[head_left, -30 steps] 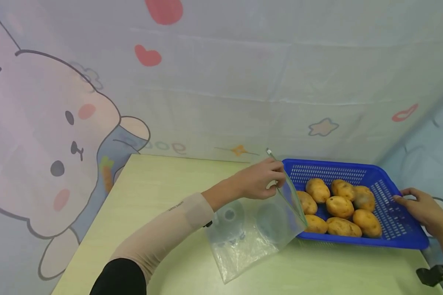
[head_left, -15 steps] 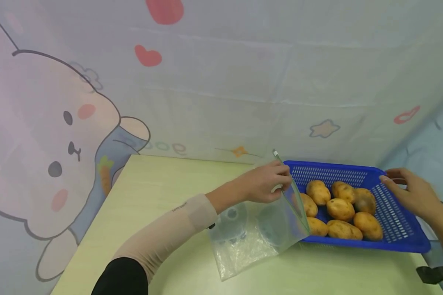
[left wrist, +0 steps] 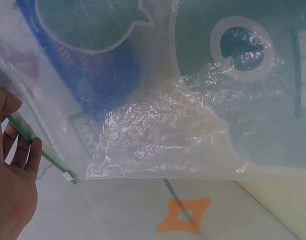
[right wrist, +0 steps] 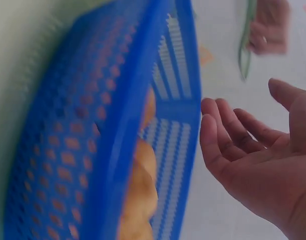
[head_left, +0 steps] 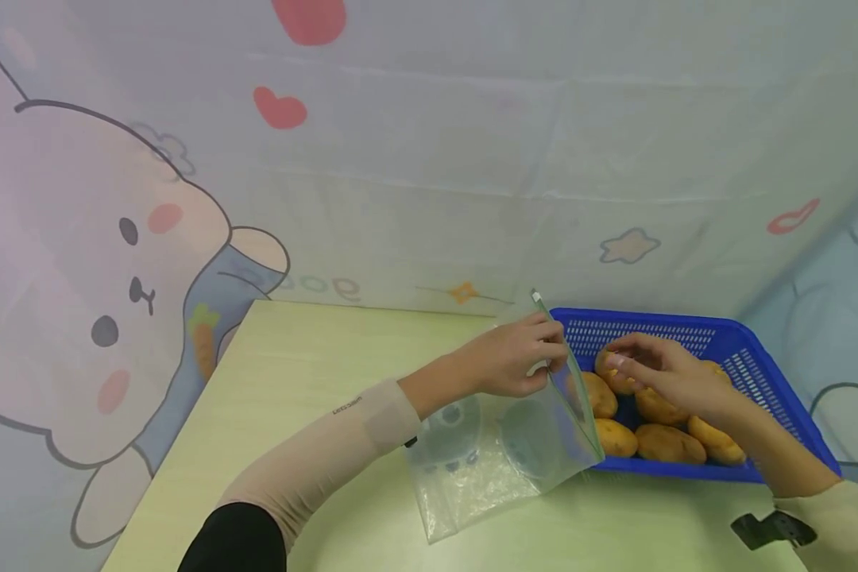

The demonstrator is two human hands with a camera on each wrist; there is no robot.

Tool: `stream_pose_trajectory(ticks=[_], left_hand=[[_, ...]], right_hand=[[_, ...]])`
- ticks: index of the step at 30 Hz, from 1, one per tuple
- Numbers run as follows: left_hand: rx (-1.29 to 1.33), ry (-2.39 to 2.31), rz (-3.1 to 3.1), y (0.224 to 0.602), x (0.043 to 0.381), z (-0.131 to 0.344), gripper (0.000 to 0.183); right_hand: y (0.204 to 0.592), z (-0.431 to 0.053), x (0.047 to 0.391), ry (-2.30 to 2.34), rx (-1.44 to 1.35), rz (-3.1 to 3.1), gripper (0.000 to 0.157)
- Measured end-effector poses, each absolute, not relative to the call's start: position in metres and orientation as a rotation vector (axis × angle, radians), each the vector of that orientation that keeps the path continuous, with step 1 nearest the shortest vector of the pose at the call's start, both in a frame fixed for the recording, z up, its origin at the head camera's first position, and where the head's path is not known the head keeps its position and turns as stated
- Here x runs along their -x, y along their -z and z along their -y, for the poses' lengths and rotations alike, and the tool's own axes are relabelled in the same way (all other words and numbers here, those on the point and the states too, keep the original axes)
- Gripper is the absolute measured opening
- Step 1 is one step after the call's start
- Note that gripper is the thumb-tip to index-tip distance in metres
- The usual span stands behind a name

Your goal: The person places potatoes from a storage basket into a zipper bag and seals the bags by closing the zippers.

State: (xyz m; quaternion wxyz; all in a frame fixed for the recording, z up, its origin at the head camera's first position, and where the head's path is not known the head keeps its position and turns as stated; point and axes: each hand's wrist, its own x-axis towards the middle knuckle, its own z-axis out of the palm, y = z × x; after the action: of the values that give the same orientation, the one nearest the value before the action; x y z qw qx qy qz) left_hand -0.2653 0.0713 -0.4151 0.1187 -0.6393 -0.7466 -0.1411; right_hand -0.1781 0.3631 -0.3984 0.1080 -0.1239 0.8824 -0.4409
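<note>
A clear zip-top plastic bag (head_left: 472,485) with printed pale shapes hangs beside the basket, its zip edge raised. My left hand (head_left: 511,357) pinches that edge near the top; in the left wrist view the left hand (left wrist: 15,170) holds the green zip strip (left wrist: 50,157) with a white slider (left wrist: 67,176). Several potatoes (head_left: 668,443) lie in a blue perforated basket (head_left: 686,318). Over them hovers my right hand (head_left: 679,381), hiding some. The right wrist view shows the right hand (right wrist: 258,160) with loosely curved fingers and nothing in them.
Both bag and basket are on a pale yellow-green table (head_left: 329,342). Behind stands a printed cloth backdrop (head_left: 436,159). The bag's zip edge overlaps the basket's left side. A dark cable (head_left: 822,389) loops at the right, beyond the basket.
My right hand has let go of the basket's right rim and moved left over the potatoes. My left hand, still holding the bag's zip edge, has shifted slightly right.
</note>
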Motion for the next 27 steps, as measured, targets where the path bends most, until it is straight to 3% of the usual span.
stream_pose_trajectory(ticks=[5,12,15,18,22,27], left_hand=[[1.887,0.415,2.172,0.416,0.263,-0.073,0.011],[1.879,0.422,2.156,0.414,0.259,-0.076,0.014],[1.822,0.41,2.138,0.409,0.253,-0.075,0.021],[1.659,0.503,2.153,0.402,0.242,-0.07,0.022],[1.339,0.907,2.389,0.394,0.223,-0.06,0.008],[0.999,1.364,2.792,0.398,0.208,-0.054,0.033]], right_hand=[[0.409,-0.338,0.181,1.397,0.296,-2.458,0.052],[0.417,-0.322,0.187,1.46,0.262,-2.354,0.028],[0.416,-0.318,0.185,1.49,0.229,-2.353,0.025],[0.414,-0.313,0.183,1.516,0.221,-2.363,0.026],[0.412,-0.307,0.178,1.525,0.23,-2.393,0.025],[0.414,-0.302,0.173,1.571,0.212,-2.396,0.02]])
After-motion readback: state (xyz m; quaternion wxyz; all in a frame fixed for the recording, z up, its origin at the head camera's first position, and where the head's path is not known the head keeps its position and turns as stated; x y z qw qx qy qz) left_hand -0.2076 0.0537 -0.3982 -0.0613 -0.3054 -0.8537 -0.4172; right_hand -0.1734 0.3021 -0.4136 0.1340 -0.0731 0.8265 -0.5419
